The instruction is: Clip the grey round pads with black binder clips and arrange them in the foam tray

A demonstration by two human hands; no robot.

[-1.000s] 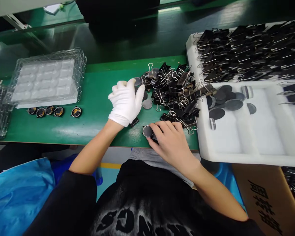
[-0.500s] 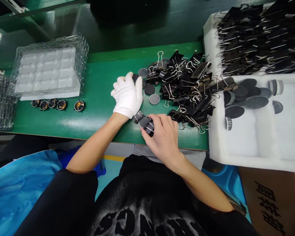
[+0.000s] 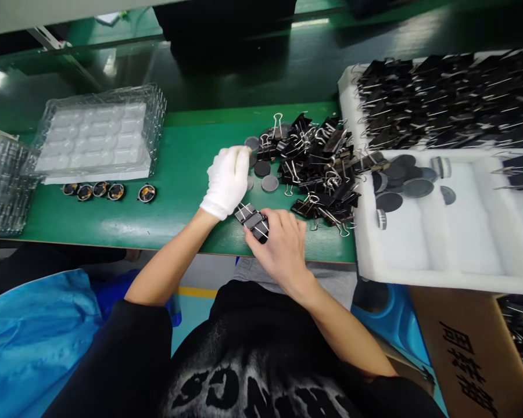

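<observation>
Two-handed, working near the front edge of the green table (image 3: 178, 232): with the bare right hand (image 3: 282, 245), pinching black binder clips (image 3: 244, 213) between thumb and fingers; with the gloved left hand (image 3: 226, 179), bunching fingers beside loose discs (image 3: 269, 184), impossible to tell whether gripping anything. Probably handling light, stiff and springy, calling for a hold on the flat bodies, clear of the wire. Showing large Chinese characters on the carton (image 3: 440, 302), partly legible capitals, including S and N, on the black shirt (image 3: 220, 337).
</observation>
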